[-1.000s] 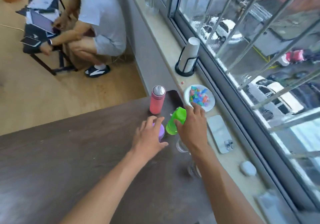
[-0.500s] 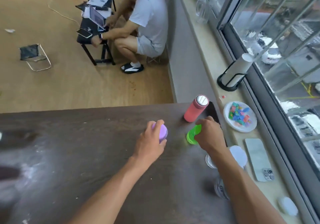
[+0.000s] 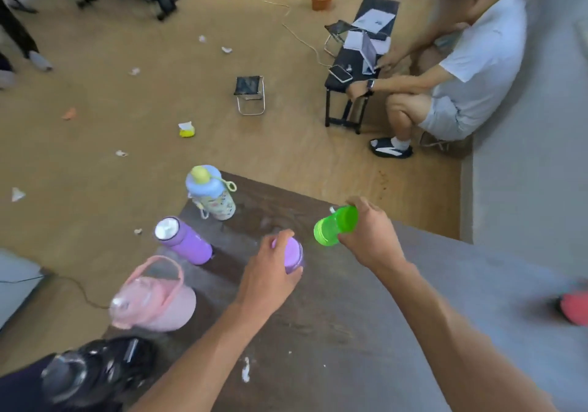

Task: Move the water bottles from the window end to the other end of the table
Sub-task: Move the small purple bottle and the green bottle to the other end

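Head view: both hands are over the dark wooden table, each carrying a bottle toward its far corner, the end away from the window. The left hand has its fingers wrapped down over the lid of a small lilac bottle, gripping it from above. Whether that bottle touches the tabletop I cannot tell, as the hand covers its base. The right hand has its fingers curled around a bright green bottle, which is tilted with its lid pointing left and looks to be held clear of the surface.

Four bottles already stand near the table's far and left edges. A pale blue printed bottle with a yellow cap sits right at the far corner. A purple flask with a white top stands just along the left edge from it. A pink jug with a loop handle comes next, and a black bottle sits nearest the camera on that edge.

At the right border of the frame, well apart from the group, a blurred red bottle remains on the table.

Judging from this, most of the job looks done: four are placed, two are arriving, and at least the red one is left to fetch. The window end is out of view, so others may remain.
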